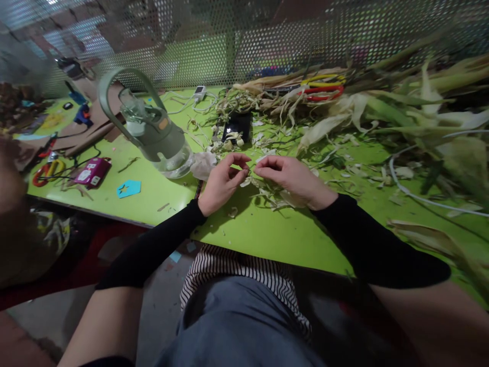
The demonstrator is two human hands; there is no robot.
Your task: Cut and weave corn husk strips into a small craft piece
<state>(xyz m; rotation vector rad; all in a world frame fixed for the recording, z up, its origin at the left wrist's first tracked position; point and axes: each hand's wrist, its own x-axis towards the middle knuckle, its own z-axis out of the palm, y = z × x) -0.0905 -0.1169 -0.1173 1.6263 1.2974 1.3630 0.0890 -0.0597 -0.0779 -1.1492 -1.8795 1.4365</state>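
Note:
Over the lime-green tabletop (237,227), my left hand (223,181) and my right hand (292,179) face each other with fingertips close together. The left thumb and forefinger curl toward each other; whatever they grip is too small to make out. My right hand's fingers are pressed into a pinch, its contents also unclear. Just under the fingertips is a pale, narrow strip (250,182) that looks like corn husk. Torn husk shreds (273,196) lie below my right hand. Beside my left hand, a crumpled white tissue (204,165) rests against a green-lidded bottle (162,140).
A dark phone-like object (237,128) lies under husk scraps. Long corn husks (405,117) are heaped at right near a white cable (405,191). Red-handled pliers (324,93) rest at the back before a perforated screen (191,46). A purple box (92,172) sits left.

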